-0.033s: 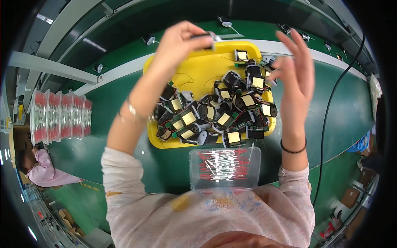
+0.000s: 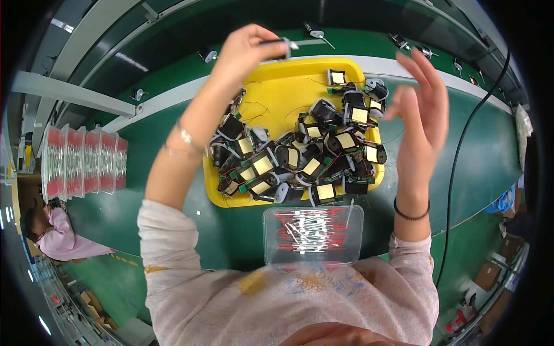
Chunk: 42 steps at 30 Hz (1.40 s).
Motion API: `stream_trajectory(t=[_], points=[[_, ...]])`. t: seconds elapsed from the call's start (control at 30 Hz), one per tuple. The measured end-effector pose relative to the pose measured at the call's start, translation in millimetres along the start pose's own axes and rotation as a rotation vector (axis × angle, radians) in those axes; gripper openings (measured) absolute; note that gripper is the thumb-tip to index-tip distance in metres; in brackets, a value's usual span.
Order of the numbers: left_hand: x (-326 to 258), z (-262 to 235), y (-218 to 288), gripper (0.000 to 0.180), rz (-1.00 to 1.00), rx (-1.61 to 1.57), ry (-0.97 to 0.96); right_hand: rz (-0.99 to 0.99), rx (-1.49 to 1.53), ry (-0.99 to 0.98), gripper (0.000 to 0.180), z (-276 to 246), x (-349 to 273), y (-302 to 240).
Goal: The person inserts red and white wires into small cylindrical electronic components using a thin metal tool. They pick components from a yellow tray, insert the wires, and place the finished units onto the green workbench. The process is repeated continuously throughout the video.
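Note:
My left hand [image 2: 245, 49] pinches a small black motor-like unit [image 2: 283, 48] above the far left rim of the yellow tray [image 2: 277, 86]. A pale, slightly blurred rod [image 2: 311, 42] points right from that unit. Raised over the tray's right side, my right hand [image 2: 424, 112] holds nothing visible, its fingers apart and blurred. Black units with cream pads, thin wires and green circuit boards [image 2: 311, 167] lie heaped in the tray. A clear plastic box [image 2: 269, 245] of red and white wire-like pieces [image 2: 311, 230] stands between the tray and my body.
Black units with pale rods [image 2: 314, 32] lie spaced along the green strip beyond the bench edge. Stacked clear boxes of red and white pieces [image 2: 86, 161] stand left. A black cable [image 2: 459, 155] crosses the right side. Another person in pink [image 2: 60, 236] is at far left.
My left hand has shifted slightly up and left with the black unit, and the pale rod shows more clearly. The right hand has moved a little to the right.

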<state>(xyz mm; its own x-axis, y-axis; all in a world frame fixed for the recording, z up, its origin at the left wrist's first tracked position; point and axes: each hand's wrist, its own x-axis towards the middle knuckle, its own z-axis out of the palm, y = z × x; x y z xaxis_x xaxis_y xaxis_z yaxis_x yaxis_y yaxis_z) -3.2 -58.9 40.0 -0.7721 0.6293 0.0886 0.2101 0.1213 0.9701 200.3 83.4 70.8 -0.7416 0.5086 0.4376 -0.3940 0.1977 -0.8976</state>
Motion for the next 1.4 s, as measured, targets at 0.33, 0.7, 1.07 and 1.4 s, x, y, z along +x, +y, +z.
stream_trajectory(t=[0.33, 0.7, 1.07, 1.4], points=[[12.0, 22.3, -27.0, 0.032, 0.416, 0.762, -0.489, -0.058, -0.715, -1.567, 0.017, 17.1, -129.3, -3.9], [-20.3, 28.3, -11.9, 0.027, 0.406, 0.907, -0.546, -0.143, -0.606, -1.35, 0.016, 13.7, -124.4, -2.7], [-94.4, 7.2, 44.1, 0.024, 0.451, 0.457, -0.18, 0.406, 0.572, -0.698, 0.016, 2.4, -26.4, -26.9], [-126.6, 8.0, 35.5, 0.047, 0.626, 0.064, -0.072, 0.247, 0.515, -0.367, 0.013, 23.1, -18.6, -19.7]])
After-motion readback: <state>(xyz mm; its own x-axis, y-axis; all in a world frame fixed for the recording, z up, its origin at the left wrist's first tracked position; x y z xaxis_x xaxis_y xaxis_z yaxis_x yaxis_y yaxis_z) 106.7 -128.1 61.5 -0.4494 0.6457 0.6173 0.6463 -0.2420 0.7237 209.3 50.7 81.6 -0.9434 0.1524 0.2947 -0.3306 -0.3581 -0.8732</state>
